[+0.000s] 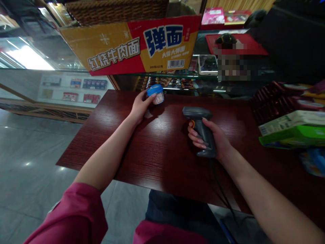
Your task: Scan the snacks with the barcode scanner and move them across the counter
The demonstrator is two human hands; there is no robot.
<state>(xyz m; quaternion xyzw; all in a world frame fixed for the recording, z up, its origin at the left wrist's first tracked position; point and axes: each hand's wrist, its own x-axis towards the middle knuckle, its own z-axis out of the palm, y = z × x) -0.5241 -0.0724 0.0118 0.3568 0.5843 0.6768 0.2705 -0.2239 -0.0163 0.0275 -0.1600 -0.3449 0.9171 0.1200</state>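
Our right hand (218,137) grips the scanner (197,112) so its trigger (192,123) lies within reach; our left hand (140,105) clasps a blue-lidded tub (158,97).

Bare table (162,145) is left open between the left hand (141,105), with a small tub (158,97) held in it, and the scanner (196,112) gripped in the right hand (218,139), and room is also found between the scanner and the stacked boxes (294,127) by which the right side is closed off. Beyond the far edge, passage is blocked by the big carton (142,44), while the near edge is crossed below the scanner by its hanging cord (216,179).
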